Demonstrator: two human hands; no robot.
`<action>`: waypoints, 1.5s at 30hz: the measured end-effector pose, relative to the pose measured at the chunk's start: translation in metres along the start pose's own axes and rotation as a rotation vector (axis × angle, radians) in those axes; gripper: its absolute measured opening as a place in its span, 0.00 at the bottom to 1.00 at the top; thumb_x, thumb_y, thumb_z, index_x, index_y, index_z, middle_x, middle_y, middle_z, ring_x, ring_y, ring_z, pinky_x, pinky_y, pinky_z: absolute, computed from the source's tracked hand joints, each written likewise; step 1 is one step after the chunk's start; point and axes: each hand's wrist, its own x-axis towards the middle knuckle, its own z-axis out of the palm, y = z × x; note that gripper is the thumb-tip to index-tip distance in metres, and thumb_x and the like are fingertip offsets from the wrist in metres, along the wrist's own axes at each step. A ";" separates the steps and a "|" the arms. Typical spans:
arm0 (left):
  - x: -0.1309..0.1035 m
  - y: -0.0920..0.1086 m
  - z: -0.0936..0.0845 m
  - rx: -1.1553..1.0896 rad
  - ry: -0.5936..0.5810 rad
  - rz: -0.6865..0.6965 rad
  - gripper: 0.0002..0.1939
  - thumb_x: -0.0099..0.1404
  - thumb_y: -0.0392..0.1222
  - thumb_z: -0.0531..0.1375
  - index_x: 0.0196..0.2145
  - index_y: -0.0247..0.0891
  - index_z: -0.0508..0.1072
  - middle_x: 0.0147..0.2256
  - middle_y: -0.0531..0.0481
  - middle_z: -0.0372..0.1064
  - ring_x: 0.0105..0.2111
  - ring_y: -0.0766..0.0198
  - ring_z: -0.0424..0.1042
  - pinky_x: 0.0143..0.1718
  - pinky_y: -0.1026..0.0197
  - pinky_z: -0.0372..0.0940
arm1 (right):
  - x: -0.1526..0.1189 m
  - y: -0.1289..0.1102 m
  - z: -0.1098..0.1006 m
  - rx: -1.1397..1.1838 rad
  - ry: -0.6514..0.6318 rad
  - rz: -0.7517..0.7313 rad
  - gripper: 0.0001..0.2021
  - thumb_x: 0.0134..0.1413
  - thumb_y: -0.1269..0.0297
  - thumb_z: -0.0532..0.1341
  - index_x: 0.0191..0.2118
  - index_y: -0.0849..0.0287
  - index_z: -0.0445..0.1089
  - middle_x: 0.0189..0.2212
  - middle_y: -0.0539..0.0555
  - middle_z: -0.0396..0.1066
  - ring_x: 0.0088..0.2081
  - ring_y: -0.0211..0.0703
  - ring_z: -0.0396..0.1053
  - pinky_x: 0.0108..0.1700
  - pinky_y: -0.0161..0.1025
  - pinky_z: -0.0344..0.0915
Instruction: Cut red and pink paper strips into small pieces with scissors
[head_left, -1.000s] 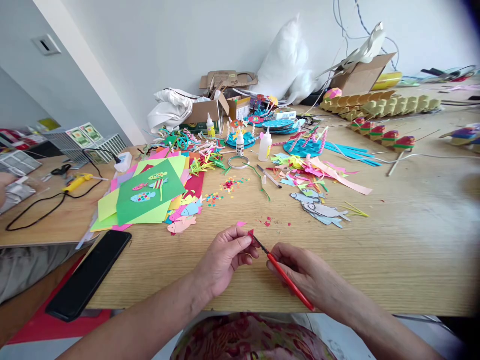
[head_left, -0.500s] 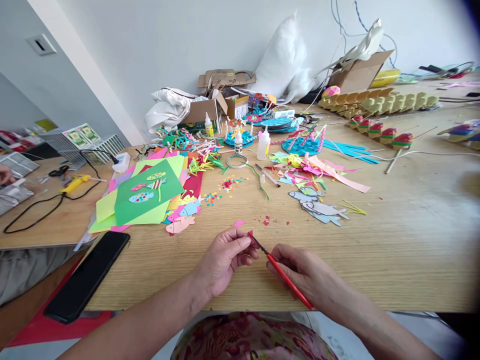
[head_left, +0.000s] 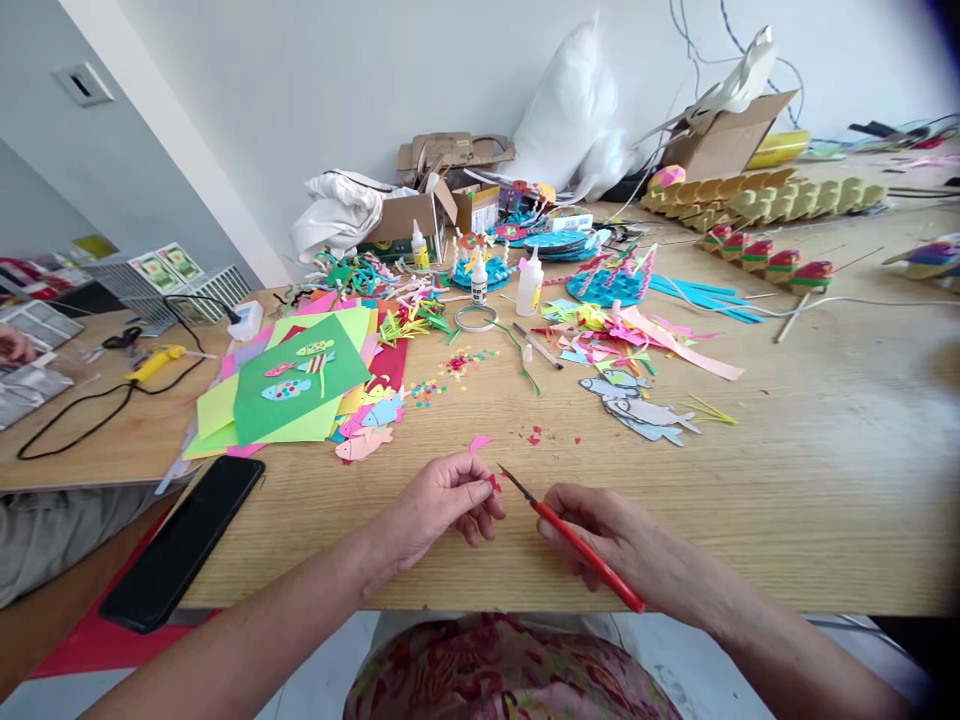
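Observation:
My left hand point(head_left: 451, 498) pinches a tiny piece of red paper point(head_left: 494, 483) between thumb and forefinger, its other fingers loosely curled. In my right hand point(head_left: 600, 535) is a pair of scissors with red handles point(head_left: 583, 552). The dark blades look closed, their tip pointing up-left just right of the red piece and apart from it. Small red paper scraps point(head_left: 534, 436) and a pink paper piece point(head_left: 480, 442) lie on the table beyond my hands.
Left are stacked coloured paper sheets point(head_left: 225, 405) with paper fish on top and a black phone point(head_left: 184, 545) at the edge. Farther back stand glue bottles point(head_left: 530, 284). Grey-blue paper fish point(head_left: 645, 412) and paper strips point(head_left: 675, 345) lie right. A person's hand point(head_left: 15, 347) shows far left.
The scissors have come away from the red paper, and a small red bit now shows by their tip. My left hand has drawn slightly left and down with its piece.

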 end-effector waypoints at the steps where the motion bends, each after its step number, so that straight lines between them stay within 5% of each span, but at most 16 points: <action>1: 0.000 0.001 0.000 0.031 -0.014 -0.011 0.12 0.54 0.47 0.57 0.27 0.34 0.61 0.25 0.51 0.66 0.20 0.71 0.66 0.19 0.69 0.59 | 0.002 0.000 0.000 0.026 0.007 -0.004 0.13 0.49 0.55 0.53 0.23 0.58 0.60 0.17 0.46 0.58 0.20 0.33 0.55 0.20 0.31 0.50; 6: 0.004 0.006 0.004 0.148 -0.097 -0.056 0.12 0.54 0.46 0.56 0.25 0.34 0.62 0.23 0.52 0.65 0.18 0.73 0.64 0.19 0.69 0.59 | 0.020 -0.002 0.003 0.164 0.149 -0.111 0.06 0.41 0.65 0.58 0.27 0.59 0.59 0.23 0.48 0.64 0.24 0.34 0.60 0.24 0.31 0.55; 13: 0.008 0.013 0.007 0.284 -0.134 -0.093 0.05 0.55 0.39 0.53 0.26 0.34 0.62 0.21 0.54 0.63 0.18 0.73 0.64 0.18 0.70 0.59 | 0.035 -0.010 0.006 0.189 0.169 -0.146 0.07 0.38 0.68 0.59 0.25 0.58 0.59 0.21 0.47 0.65 0.23 0.34 0.62 0.24 0.31 0.56; 18: 0.010 0.013 0.005 0.314 -0.121 -0.115 0.05 0.54 0.39 0.54 0.26 0.34 0.62 0.21 0.54 0.63 0.17 0.73 0.63 0.17 0.70 0.59 | 0.037 -0.007 0.008 0.233 0.130 -0.177 0.07 0.39 0.70 0.57 0.25 0.58 0.56 0.20 0.46 0.62 0.22 0.34 0.61 0.23 0.31 0.56; 31: 0.006 0.006 0.010 0.083 0.032 0.054 0.11 0.54 0.45 0.56 0.26 0.34 0.63 0.23 0.54 0.60 0.21 0.73 0.62 0.16 0.72 0.57 | 0.040 -0.009 0.008 0.366 0.261 -0.153 0.08 0.38 0.70 0.58 0.26 0.58 0.56 0.20 0.45 0.60 0.22 0.32 0.58 0.23 0.31 0.55; 45: 0.003 0.014 0.004 -0.141 0.060 0.156 0.09 0.55 0.43 0.57 0.29 0.34 0.64 0.31 0.48 0.67 0.25 0.70 0.66 0.22 0.69 0.59 | -0.002 -0.006 -0.002 -0.220 0.099 -0.033 0.13 0.51 0.56 0.49 0.24 0.59 0.59 0.18 0.46 0.58 0.21 0.34 0.53 0.22 0.32 0.49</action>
